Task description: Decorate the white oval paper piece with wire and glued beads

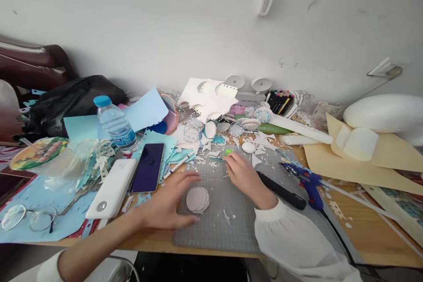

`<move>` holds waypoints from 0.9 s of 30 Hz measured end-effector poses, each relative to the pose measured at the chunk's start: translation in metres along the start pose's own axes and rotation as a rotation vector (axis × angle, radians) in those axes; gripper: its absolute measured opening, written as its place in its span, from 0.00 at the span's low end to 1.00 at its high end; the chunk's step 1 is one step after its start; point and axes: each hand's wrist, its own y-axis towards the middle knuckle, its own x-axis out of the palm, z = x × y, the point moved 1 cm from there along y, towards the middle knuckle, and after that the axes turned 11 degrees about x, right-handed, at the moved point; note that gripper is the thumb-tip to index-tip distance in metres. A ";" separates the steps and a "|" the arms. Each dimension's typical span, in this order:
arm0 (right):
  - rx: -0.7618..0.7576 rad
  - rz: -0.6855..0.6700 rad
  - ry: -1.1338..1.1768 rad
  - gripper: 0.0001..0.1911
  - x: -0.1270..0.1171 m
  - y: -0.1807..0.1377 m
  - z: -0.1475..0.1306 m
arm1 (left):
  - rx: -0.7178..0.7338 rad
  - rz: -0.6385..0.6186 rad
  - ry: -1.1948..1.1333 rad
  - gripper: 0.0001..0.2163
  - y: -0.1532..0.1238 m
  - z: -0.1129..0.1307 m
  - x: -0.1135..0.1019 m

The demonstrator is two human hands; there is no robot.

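- On the grey cutting mat [214, 224] lies a stack of white paper discs [197, 199].
- Left hand [168, 205] curves around the stack, grip wide.
- Right hand [243, 175] touches a green-tipped tool [228, 152] at the mat's far edge; I cannot tell whether its grip holds it.

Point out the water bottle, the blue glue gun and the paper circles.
water bottle [115, 124]: head view, middle of the clear body
glue gun [309, 183]: head view, blue body
paper circles [197, 199]: head view, centre of the top circle

Discs [197, 199], seemingly stacked, lie on mat [218, 229]; phone [147, 167] left.
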 end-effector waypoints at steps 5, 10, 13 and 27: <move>0.060 -0.046 -0.017 0.15 0.023 0.022 0.006 | 0.130 -0.104 0.110 0.37 0.016 -0.013 0.021; 0.115 0.007 0.103 0.10 0.019 0.021 0.007 | 0.186 -0.100 0.158 0.28 0.030 -0.022 0.026; 0.152 0.057 0.226 0.05 0.014 0.015 0.008 | 0.207 -0.099 0.166 0.27 0.032 -0.020 0.026; 0.017 -0.303 0.621 0.04 -0.005 -0.017 0.003 | 0.214 -0.162 0.154 0.32 0.026 -0.029 0.024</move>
